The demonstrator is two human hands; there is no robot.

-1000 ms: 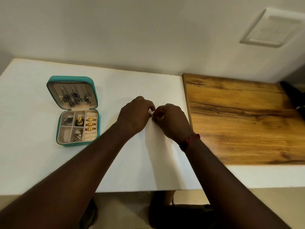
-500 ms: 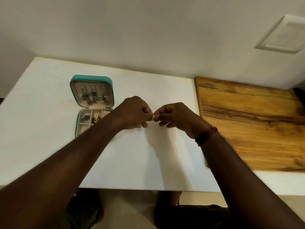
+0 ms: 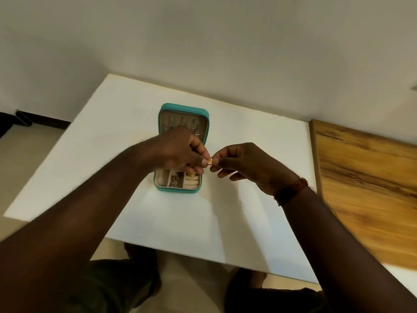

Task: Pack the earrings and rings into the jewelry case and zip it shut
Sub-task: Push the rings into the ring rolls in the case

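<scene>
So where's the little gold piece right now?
In the head view, the gold piece is near the middle, pinched between the fingertips of the left hand and the right hand, just right of the open jewelry case.

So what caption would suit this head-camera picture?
Left hand and right hand pinch a gold ring near the open teal jewelry case on a white table.

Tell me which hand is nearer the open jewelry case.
Left. The left hand hangs over the jewelry case, hiding its middle; the right hand is off its right side over the white table. Both pinch a small gold piece.
</scene>
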